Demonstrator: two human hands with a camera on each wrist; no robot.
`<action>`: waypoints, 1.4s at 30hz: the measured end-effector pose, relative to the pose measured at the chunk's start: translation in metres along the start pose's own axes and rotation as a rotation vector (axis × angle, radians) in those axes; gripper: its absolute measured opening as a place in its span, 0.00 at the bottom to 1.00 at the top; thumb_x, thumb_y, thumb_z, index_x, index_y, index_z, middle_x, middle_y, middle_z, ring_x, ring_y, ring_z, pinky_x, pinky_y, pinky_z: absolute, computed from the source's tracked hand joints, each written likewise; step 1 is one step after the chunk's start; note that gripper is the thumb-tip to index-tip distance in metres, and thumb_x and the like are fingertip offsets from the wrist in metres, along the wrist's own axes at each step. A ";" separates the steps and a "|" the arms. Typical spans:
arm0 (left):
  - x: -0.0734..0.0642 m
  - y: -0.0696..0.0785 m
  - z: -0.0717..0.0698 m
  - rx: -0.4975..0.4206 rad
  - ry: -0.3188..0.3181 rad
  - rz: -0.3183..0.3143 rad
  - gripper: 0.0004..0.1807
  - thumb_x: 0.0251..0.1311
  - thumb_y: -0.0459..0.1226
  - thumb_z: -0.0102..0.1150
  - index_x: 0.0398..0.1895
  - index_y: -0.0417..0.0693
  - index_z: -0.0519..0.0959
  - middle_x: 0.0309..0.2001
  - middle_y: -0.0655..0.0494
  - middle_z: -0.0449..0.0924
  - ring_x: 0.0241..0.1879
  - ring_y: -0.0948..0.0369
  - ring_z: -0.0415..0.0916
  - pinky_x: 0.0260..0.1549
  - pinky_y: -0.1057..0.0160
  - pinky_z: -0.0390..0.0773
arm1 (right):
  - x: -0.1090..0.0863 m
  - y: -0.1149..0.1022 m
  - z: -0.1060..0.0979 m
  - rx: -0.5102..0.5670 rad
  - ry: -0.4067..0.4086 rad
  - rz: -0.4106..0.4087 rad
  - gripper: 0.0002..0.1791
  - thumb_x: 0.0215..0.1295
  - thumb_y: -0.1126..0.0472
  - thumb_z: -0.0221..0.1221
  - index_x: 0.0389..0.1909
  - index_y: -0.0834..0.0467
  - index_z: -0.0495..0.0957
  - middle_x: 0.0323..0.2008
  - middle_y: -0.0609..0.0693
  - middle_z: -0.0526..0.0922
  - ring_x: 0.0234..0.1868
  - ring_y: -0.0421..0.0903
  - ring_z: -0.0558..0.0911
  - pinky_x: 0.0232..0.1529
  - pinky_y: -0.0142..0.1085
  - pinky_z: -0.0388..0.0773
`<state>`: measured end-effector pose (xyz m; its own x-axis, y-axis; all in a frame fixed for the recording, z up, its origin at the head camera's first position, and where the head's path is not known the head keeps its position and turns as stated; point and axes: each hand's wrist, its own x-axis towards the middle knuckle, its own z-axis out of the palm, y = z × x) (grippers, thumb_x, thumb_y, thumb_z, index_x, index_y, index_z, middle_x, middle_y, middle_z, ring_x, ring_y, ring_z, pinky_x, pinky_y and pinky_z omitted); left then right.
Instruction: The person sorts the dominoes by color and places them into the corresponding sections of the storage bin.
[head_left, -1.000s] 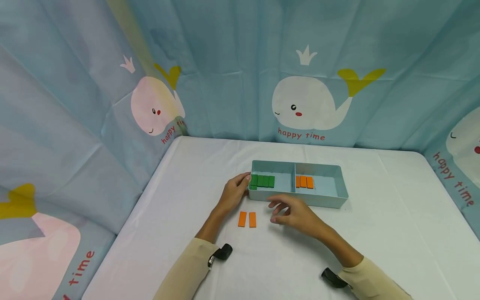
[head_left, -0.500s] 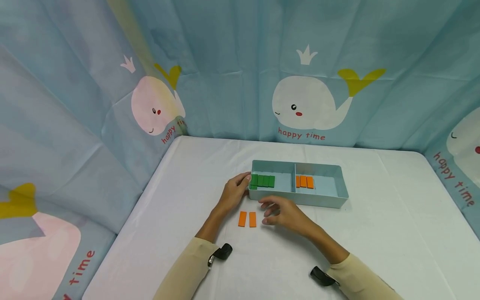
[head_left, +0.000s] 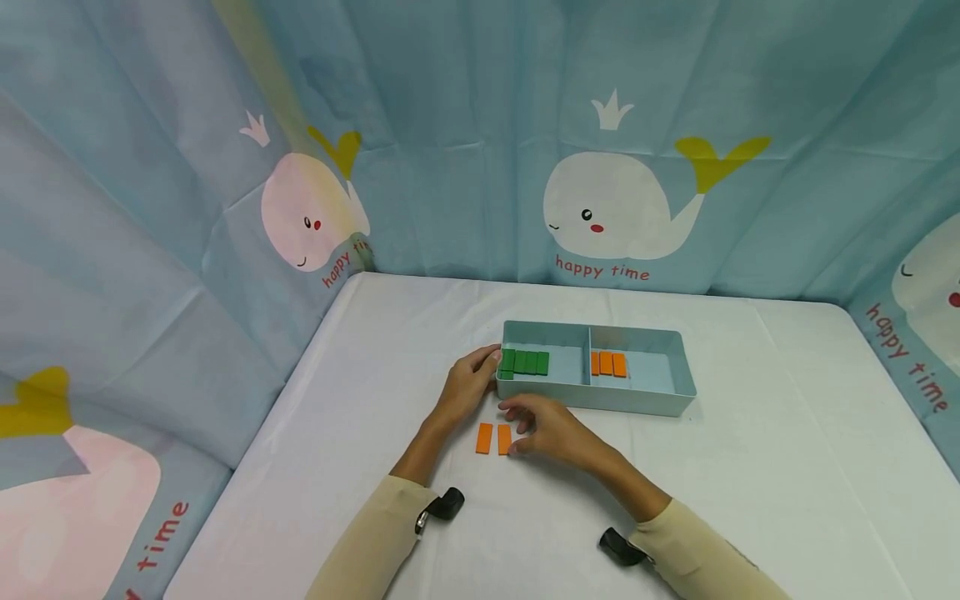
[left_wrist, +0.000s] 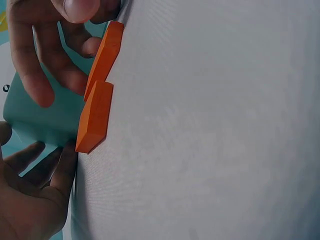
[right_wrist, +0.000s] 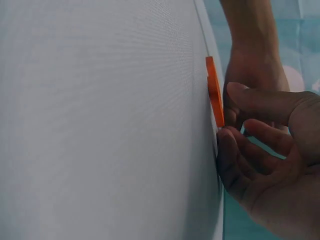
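Note:
Two orange rectangular blocks lie side by side on the white table: the left block [head_left: 484, 438] and the right block [head_left: 505, 440]. My right hand [head_left: 551, 433] is right at the right block, thumb low at its near end and forefinger beyond its far end, with a gap between them. In the left wrist view those fingers [left_wrist: 44, 70] hang over the blocks. My left hand [head_left: 463, 387] touches the left end of the pale blue two-compartment box [head_left: 633, 402]. Its fingers [left_wrist: 62, 170] lie fairly straight against the box wall.
Several green blocks [head_left: 531, 362] sit in the box's left compartment. Orange blocks [head_left: 607, 364] stand in a row against the divider [head_left: 590, 354] in the right one. A whale-print curtain [head_left: 450, 167] hangs behind the white table [head_left: 787, 417].
My right hand has moved left along the front of the box to the right orange block. The left hand, box and blocks have stayed in place.

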<state>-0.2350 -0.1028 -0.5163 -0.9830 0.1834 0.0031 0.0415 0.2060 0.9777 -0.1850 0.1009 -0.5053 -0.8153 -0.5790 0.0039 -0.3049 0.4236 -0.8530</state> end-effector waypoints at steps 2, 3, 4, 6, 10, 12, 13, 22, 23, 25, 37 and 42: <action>0.000 0.000 0.000 0.002 -0.006 -0.006 0.32 0.83 0.53 0.50 0.77 0.41 0.72 0.71 0.41 0.77 0.68 0.46 0.77 0.59 0.52 0.85 | 0.002 -0.002 0.002 -0.019 -0.005 0.004 0.33 0.55 0.68 0.79 0.64 0.62 0.81 0.52 0.53 0.86 0.44 0.46 0.83 0.47 0.35 0.84; 0.000 0.000 -0.001 0.003 -0.011 -0.010 0.31 0.83 0.52 0.49 0.77 0.41 0.71 0.71 0.41 0.76 0.68 0.45 0.77 0.59 0.52 0.85 | 0.003 -0.002 0.003 -0.030 -0.008 0.005 0.34 0.54 0.68 0.79 0.63 0.61 0.81 0.51 0.52 0.86 0.44 0.46 0.82 0.47 0.34 0.83; 0.000 0.000 -0.001 0.005 -0.015 -0.016 0.31 0.83 0.51 0.49 0.77 0.40 0.70 0.71 0.40 0.76 0.68 0.45 0.76 0.59 0.52 0.85 | 0.003 -0.003 0.004 -0.044 -0.008 0.004 0.34 0.53 0.68 0.80 0.63 0.61 0.81 0.51 0.52 0.86 0.43 0.46 0.82 0.47 0.35 0.83; 0.000 0.003 -0.002 0.006 -0.028 -0.024 0.30 0.84 0.49 0.48 0.78 0.38 0.69 0.72 0.38 0.75 0.69 0.43 0.76 0.59 0.52 0.85 | 0.004 -0.004 0.005 -0.061 -0.011 0.010 0.34 0.52 0.68 0.80 0.63 0.60 0.81 0.50 0.50 0.85 0.43 0.45 0.81 0.46 0.34 0.82; -0.005 0.018 -0.004 0.011 -0.045 -0.030 0.28 0.85 0.45 0.47 0.77 0.35 0.69 0.71 0.35 0.75 0.68 0.41 0.76 0.58 0.51 0.86 | 0.005 -0.006 0.007 -0.077 -0.009 0.011 0.35 0.50 0.69 0.81 0.62 0.59 0.82 0.48 0.50 0.85 0.42 0.45 0.80 0.46 0.34 0.81; -0.010 0.028 -0.004 0.008 -0.046 -0.021 0.28 0.85 0.44 0.47 0.76 0.33 0.70 0.71 0.34 0.75 0.67 0.40 0.76 0.58 0.51 0.86 | 0.006 -0.006 0.007 -0.084 -0.008 0.008 0.35 0.49 0.70 0.81 0.62 0.59 0.82 0.47 0.51 0.84 0.42 0.45 0.80 0.46 0.34 0.81; -0.012 0.033 -0.005 0.004 -0.044 -0.016 0.27 0.85 0.43 0.48 0.76 0.33 0.70 0.70 0.34 0.75 0.67 0.40 0.76 0.58 0.51 0.86 | 0.006 -0.006 0.008 -0.087 -0.007 0.008 0.35 0.49 0.70 0.81 0.61 0.59 0.82 0.47 0.51 0.84 0.42 0.45 0.79 0.47 0.34 0.81; -0.016 0.041 -0.004 -0.005 -0.041 -0.008 0.28 0.85 0.43 0.48 0.76 0.32 0.69 0.71 0.33 0.74 0.68 0.40 0.75 0.58 0.53 0.86 | 0.006 -0.007 0.010 -0.141 -0.012 0.012 0.35 0.50 0.70 0.81 0.62 0.56 0.82 0.45 0.50 0.82 0.42 0.43 0.77 0.46 0.34 0.80; -0.017 0.041 -0.004 -0.002 -0.042 -0.009 0.28 0.85 0.43 0.48 0.76 0.32 0.69 0.71 0.34 0.74 0.68 0.40 0.75 0.58 0.53 0.86 | 0.006 -0.007 0.010 -0.146 -0.014 0.009 0.35 0.50 0.70 0.80 0.62 0.56 0.82 0.45 0.50 0.81 0.42 0.43 0.77 0.46 0.34 0.80; -0.017 0.041 -0.004 0.002 -0.041 -0.013 0.28 0.85 0.43 0.48 0.76 0.33 0.69 0.71 0.34 0.75 0.68 0.40 0.76 0.59 0.53 0.86 | 0.006 -0.006 0.010 -0.158 -0.015 0.002 0.35 0.51 0.70 0.80 0.62 0.56 0.82 0.45 0.50 0.81 0.42 0.43 0.77 0.46 0.34 0.80; -0.017 0.039 0.000 0.003 0.002 -0.038 0.27 0.84 0.43 0.49 0.75 0.35 0.71 0.70 0.35 0.76 0.68 0.42 0.76 0.62 0.45 0.83 | 0.000 -0.006 0.006 -0.139 0.011 -0.023 0.32 0.53 0.67 0.80 0.60 0.59 0.83 0.45 0.50 0.83 0.44 0.45 0.80 0.49 0.36 0.82; -0.016 0.036 0.001 0.002 0.012 -0.040 0.27 0.84 0.44 0.49 0.76 0.36 0.71 0.71 0.37 0.76 0.69 0.43 0.76 0.63 0.45 0.82 | -0.005 -0.007 0.002 -0.109 0.025 -0.024 0.31 0.55 0.66 0.80 0.61 0.59 0.82 0.49 0.50 0.84 0.45 0.45 0.81 0.49 0.36 0.83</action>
<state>-0.2173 -0.0975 -0.4813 -0.9859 0.1637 -0.0332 0.0028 0.2146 0.9767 -0.1778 0.1000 -0.5007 -0.8187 -0.5730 0.0378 -0.3753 0.4840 -0.7905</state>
